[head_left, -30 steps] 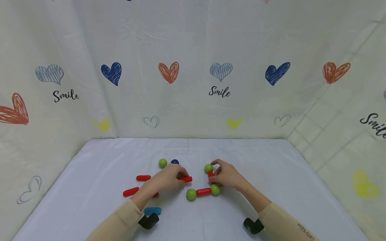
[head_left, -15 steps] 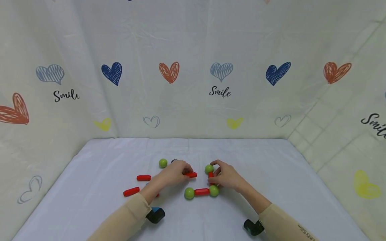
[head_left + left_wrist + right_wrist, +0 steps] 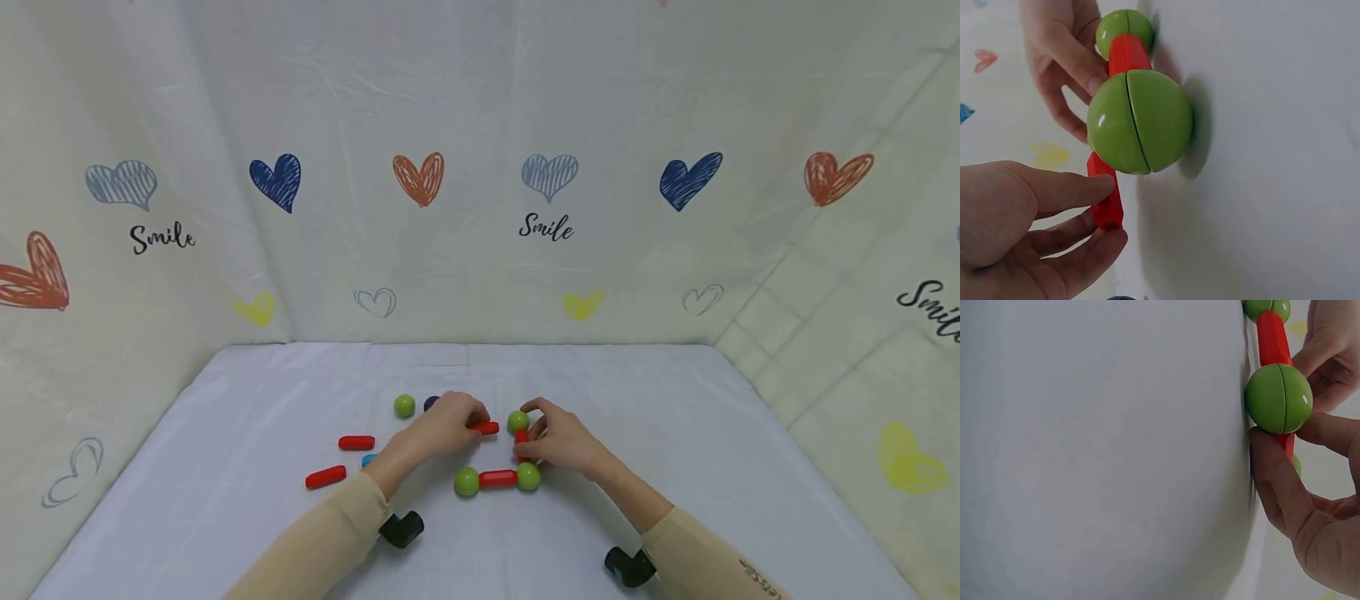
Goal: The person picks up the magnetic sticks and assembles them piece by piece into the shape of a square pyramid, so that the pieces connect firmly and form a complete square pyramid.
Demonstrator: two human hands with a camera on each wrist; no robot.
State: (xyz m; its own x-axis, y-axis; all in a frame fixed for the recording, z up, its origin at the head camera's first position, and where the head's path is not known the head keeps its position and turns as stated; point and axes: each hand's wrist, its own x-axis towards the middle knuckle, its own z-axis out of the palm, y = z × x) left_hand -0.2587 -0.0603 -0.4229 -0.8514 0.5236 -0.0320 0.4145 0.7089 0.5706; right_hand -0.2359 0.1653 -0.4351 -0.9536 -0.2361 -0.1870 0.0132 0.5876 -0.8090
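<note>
Between thumb and fingers, my left hand pinches a red rod, whose free end points toward the far green ball; a gap separates them in the head view. My right hand grips a second red rod that joins this far ball to a nearer green ball. From the nearer ball another red rod runs left to a third green ball, making an L shape on the table. The right fingers partly cover the gripped rod.
On the left of the white-covered table lie two loose red rods, one farther back. A light blue piece shows beside the left forearm. Behind the left hand sit a loose green ball and a partly hidden dark blue ball.
My left hand has carried its red rod right and away from me, closer to the far green ball. The near rod and its balls have shifted slightly left; my right hand keeps its grip.
</note>
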